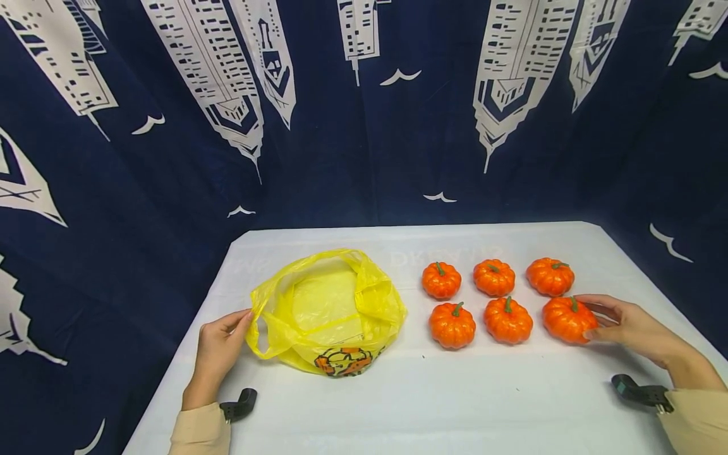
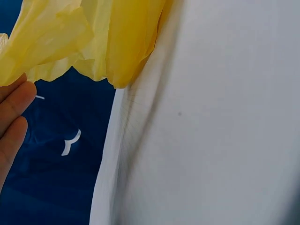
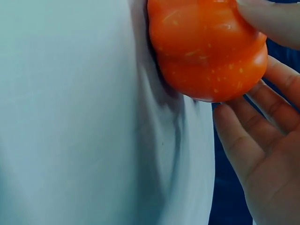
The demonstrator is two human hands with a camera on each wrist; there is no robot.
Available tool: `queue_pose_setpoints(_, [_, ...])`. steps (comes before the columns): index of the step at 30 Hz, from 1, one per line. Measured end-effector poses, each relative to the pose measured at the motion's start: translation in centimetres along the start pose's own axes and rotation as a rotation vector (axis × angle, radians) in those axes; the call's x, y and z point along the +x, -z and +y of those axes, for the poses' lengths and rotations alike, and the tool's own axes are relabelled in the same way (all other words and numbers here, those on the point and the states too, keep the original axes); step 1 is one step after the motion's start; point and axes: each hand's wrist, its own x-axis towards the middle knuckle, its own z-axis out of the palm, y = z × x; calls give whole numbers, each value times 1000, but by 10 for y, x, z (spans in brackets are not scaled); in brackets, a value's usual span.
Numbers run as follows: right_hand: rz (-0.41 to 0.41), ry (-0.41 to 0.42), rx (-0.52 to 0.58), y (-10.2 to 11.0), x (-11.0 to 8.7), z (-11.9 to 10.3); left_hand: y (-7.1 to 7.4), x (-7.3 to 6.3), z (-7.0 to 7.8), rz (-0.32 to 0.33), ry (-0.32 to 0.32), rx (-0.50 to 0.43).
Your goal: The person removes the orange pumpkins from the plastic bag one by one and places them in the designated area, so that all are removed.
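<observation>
At the left, my left hand (image 1: 218,347) pinches the handle side of a yellow plastic bag (image 1: 383,309) between thumb and fingertips. The bag stands with its mouth wide, an orange and black print on its front. In the left wrist view the fingertips (image 2: 21,101) meet the thin yellow plastic. My right hand (image 1: 637,328) holds the front right orange pumpkin (image 1: 569,321), which has a green stem. The right wrist view shows the thumb (image 3: 276,21) on one side of that pumpkin (image 3: 206,51) and the fingers on the other; it appears to be still on the table.
Other small orange pumpkins (image 1: 508,321) sit in two rows between the bag and my right hand, several in all. They stand on a white-covered table (image 1: 409,404). Behind it hangs a dark blue cloth (image 1: 364,164) with white building prints.
</observation>
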Motion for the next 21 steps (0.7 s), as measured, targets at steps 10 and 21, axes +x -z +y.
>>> queue_pose_setpoints(10, [67, 25, -58, 8, 0, -20, 19, 2, -2, -71, -30, 106])
queue_pose_setpoints(21, [102, 53, -168, 4, 18, -71, 72, 39, -12, -295, -94, 352])
